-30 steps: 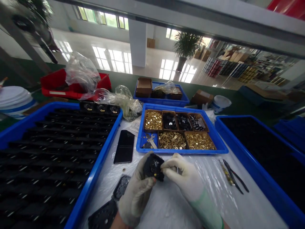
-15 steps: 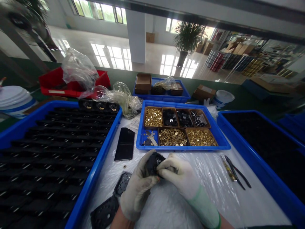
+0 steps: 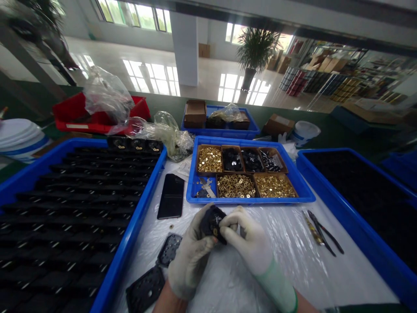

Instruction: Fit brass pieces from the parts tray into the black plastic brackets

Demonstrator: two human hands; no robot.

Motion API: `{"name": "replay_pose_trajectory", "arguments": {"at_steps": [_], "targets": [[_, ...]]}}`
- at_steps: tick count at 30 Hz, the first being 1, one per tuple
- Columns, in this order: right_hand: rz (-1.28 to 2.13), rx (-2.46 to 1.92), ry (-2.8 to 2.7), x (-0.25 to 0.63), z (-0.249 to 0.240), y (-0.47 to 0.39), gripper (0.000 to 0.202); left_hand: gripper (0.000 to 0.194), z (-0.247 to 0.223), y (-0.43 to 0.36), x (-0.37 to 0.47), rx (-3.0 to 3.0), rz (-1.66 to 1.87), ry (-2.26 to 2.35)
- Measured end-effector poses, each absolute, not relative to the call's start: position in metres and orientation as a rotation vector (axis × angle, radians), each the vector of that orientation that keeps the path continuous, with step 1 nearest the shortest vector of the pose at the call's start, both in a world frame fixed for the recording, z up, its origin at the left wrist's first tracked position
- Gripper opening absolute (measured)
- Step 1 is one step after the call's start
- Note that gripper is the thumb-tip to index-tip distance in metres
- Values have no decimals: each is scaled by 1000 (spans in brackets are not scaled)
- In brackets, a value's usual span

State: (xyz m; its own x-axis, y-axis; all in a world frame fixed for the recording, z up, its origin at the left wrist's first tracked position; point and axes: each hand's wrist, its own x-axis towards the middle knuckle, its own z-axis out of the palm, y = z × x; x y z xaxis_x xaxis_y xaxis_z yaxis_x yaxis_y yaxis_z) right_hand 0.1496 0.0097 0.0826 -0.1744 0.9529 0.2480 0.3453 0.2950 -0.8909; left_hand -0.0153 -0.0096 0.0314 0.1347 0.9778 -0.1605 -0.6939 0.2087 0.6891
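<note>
My gloved left hand [image 3: 190, 256] is wrapped round a black plastic housing [image 3: 211, 221], holding it tilted above the plastic-covered table. A brass washer [image 3: 215, 232] shows on the housing's face. The gloved right hand [image 3: 244, 230] has its thumb and forefinger pinched together at the housing's right side; what lies between those fingertips, if anything, is hidden. Just beyond both hands stands a blue tray [image 3: 192, 201] of small boxes with brass washers [image 3: 236, 186], brass nuts [image 3: 275, 187] and black parts [image 3: 232, 160]. Two black plates with holes [image 3: 145, 290] lie left of my left hand.
A large blue tray [image 3: 130, 237] of black housings fills the left side; another blue tray [image 3: 352, 217] stands at the right. Pliers [image 3: 324, 234] and a yellowish tool [image 3: 312, 228] lie on the table. A black phone-like slab [image 3: 170, 196] rests near the left tray.
My right fingers have drawn slightly right and up from the housing's face, and a brass washer now shows there. The left hand keeps its hold, shifted a little.
</note>
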Motion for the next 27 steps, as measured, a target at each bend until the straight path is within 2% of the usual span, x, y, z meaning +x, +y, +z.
{"name": "replay_pose_trajectory", "arguments": {"at_steps": [4, 8, 10, 13, 16, 20, 25, 27], "targets": [[642, -1124, -1816, 145, 82, -1, 29, 69, 30, -11, -13, 484, 1291, 665], [444, -1161, -1938, 146, 78, -6, 23, 71, 31, -12, -14, 463, 1277, 649], [435, -1166, -1930, 149, 75, -7, 21, 70, 31, -13, -14, 465, 1277, 661], [438, -1122, -1964, 152, 70, -9, 30, 72, 32, -12, -15, 472, 1259, 674], [404, -1155, -1979, 150, 71, -9, 21, 72, 33, -12, -14, 479, 1267, 664], [337, -1203, -1894, 145, 78, -3, 25, 59, 32, -12, -13, 493, 1278, 604], [357, -1179, -1940, 140, 78, 6, 28, 26, 15, -13, -18, 407, 1284, 673], [380, -1159, -1953, 139, 76, 8, 29, 25, 4, -14, -23, 364, 1258, 700]]}}
